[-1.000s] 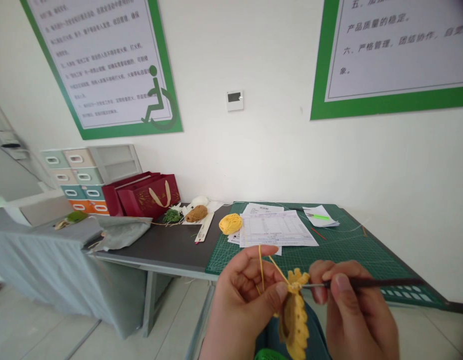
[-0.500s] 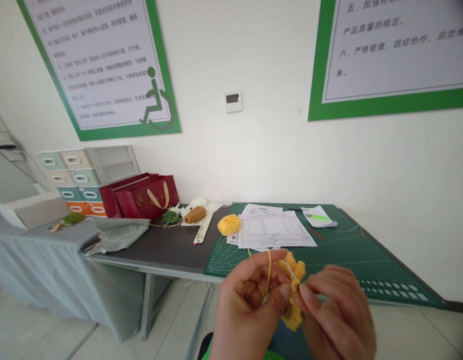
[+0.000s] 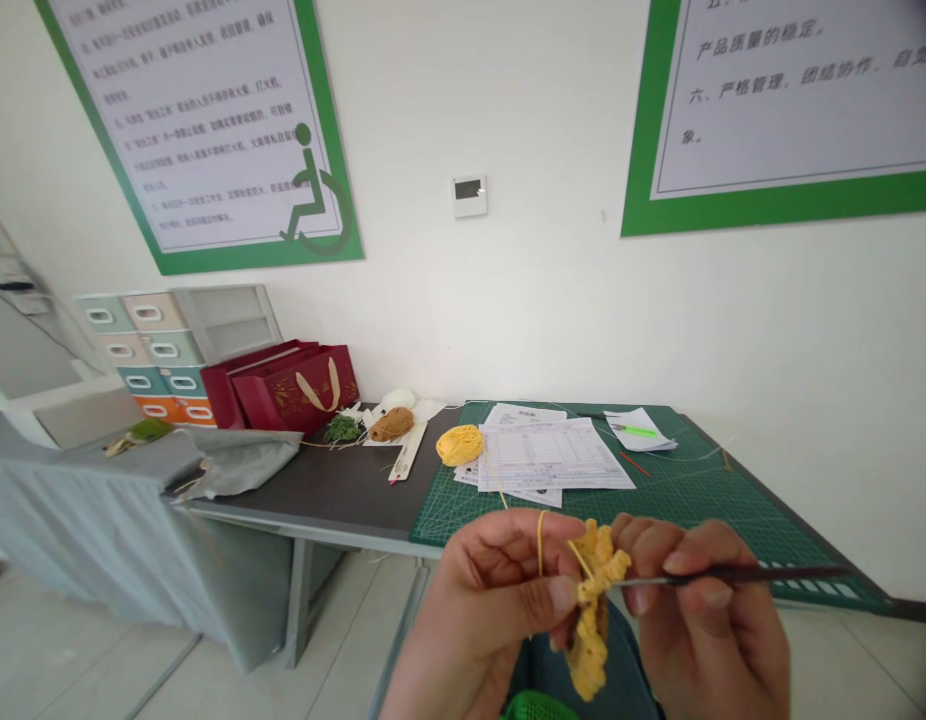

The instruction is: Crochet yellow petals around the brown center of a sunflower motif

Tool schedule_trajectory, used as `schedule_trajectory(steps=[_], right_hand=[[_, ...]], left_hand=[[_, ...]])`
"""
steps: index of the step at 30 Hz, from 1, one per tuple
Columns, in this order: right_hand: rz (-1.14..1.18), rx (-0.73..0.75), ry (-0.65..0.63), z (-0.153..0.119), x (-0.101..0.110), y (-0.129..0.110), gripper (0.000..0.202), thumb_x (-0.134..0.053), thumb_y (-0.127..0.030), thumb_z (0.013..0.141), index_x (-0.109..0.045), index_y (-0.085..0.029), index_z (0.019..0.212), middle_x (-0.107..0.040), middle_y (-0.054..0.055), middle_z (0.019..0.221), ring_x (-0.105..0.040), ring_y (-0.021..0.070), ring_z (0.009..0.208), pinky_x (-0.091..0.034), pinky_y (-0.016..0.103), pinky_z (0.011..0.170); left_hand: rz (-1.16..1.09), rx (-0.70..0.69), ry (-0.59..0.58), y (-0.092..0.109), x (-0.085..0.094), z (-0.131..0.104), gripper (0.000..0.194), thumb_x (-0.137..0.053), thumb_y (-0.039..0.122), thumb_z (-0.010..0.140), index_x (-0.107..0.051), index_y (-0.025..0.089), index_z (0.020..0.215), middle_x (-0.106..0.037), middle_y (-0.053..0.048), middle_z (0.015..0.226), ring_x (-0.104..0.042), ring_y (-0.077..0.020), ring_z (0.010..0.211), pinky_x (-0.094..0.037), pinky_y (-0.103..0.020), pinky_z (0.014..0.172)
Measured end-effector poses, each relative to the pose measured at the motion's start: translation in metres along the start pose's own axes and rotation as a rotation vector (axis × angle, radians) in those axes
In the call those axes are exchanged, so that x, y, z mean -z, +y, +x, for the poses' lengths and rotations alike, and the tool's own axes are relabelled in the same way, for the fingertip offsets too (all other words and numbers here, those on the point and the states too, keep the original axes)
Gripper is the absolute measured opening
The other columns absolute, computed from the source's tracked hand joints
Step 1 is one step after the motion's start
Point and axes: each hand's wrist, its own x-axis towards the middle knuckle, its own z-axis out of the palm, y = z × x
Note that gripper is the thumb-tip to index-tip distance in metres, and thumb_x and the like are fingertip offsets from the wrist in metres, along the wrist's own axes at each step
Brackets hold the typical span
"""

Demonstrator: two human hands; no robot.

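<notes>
Between finger and thumb, my left hand [image 3: 500,590] pinches a yellow crocheted piece [image 3: 592,640], and a strand of yellow yarn loops over its index finger. My right hand [image 3: 707,600] grips a crochet hook [image 3: 748,574] with a dark handle, held nearly level. The hook's thin metal end reaches the right edge of the crocheted piece, and its very tip is hidden in the stitches. A yellow yarn ball [image 3: 460,446] sits beyond my left hand on the green cutting mat [image 3: 688,500], its strand running down toward that hand.
Printed papers [image 3: 557,455], a green pen [image 3: 635,431] and a red stick [image 3: 635,463] lie on the mat. Further left are brown yarn [image 3: 392,425], green yarn [image 3: 344,429], a grey pouch [image 3: 245,462], red gift bags [image 3: 290,390] and drawers [image 3: 155,350].
My right hand has shifted right and turned, bringing the hook into clear view. The crocheted piece has moved slightly down and right, and my left hand has tilted.
</notes>
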Motion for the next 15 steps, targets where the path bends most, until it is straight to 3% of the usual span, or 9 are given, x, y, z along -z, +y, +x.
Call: schedule_trajectory(steps=[3, 5, 8, 10, 12, 15], right_hand=[[0.052, -0.113, -0.058, 0.0, 0.0, 0.002, 0.017, -0.056, -0.037, 0.103, -0.061, -0.026, 0.092, -0.059, -0.002, 0.063, -0.053, 0.014, 0.056, -0.048, 0.03, 0.057], [0.019, -0.099, -0.083, 0.001, -0.001, 0.005, 0.013, -0.062, -0.035, 0.1, -0.063, -0.026, 0.092, -0.061, -0.002, 0.067, -0.055, 0.0135, 0.058, -0.049, 0.028, 0.055], [-0.172, 0.128, -0.11, 0.002, 0.001, 0.008, 0.004, -0.066, -0.022, 0.097, -0.066, -0.025, 0.097, -0.064, -0.001, 0.072, -0.06, 0.014, 0.065, -0.053, 0.03, 0.058], [-0.378, 0.386, -0.136, 0.0, 0.007, 0.009, 0.016, -0.065, -0.011, 0.093, -0.07, -0.024, 0.102, -0.067, 0.0, 0.076, -0.061, 0.0146, 0.067, -0.055, 0.032, 0.059], [-0.582, 0.607, -0.128, -0.004, 0.015, 0.01, 0.024, -0.066, -0.005, 0.088, -0.073, -0.022, 0.102, -0.07, 0.001, 0.082, -0.064, 0.0153, 0.07, -0.056, 0.033, 0.059], [-0.708, 0.658, -0.085, -0.009, 0.023, 0.012, 0.022, -0.072, -0.005, 0.085, -0.073, -0.025, 0.092, -0.072, -0.001, 0.085, -0.067, 0.0149, 0.072, -0.059, 0.035, 0.066]], left_hand=[[0.066, -0.078, 0.026, -0.006, -0.001, -0.001, 0.026, -0.096, 0.02, 0.068, -0.085, 0.017, 0.092, -0.071, -0.002, 0.072, -0.059, -0.0074, 0.06, -0.045, -0.017, 0.055], [0.085, -0.121, 0.034, -0.009, -0.003, -0.002, 0.027, -0.096, 0.021, 0.068, -0.086, 0.019, 0.093, -0.074, -0.002, 0.074, -0.064, -0.009, 0.064, -0.046, -0.017, 0.057], [0.061, -0.151, 0.043, -0.012, -0.005, -0.003, 0.026, -0.096, 0.019, 0.068, -0.086, 0.02, 0.093, -0.078, -0.003, 0.078, -0.068, -0.0097, 0.069, -0.047, -0.016, 0.06], [0.043, -0.161, 0.034, -0.012, -0.005, -0.002, 0.02, -0.095, 0.016, 0.069, -0.083, 0.017, 0.085, -0.076, -0.001, 0.075, -0.063, -0.0065, 0.064, -0.046, -0.015, 0.058], [0.004, -0.124, -0.014, -0.012, -0.004, 0.001, 0.022, -0.094, 0.014, 0.069, -0.072, 0.013, 0.07, -0.073, -0.001, 0.071, -0.059, -0.0066, 0.059, -0.044, -0.017, 0.054], [-0.089, 0.041, -0.136, -0.012, 0.001, 0.005, 0.048, -0.092, 0.013, 0.068, -0.044, 0.019, 0.066, -0.071, -0.002, 0.071, -0.058, -0.009, 0.054, -0.041, -0.019, 0.049]])
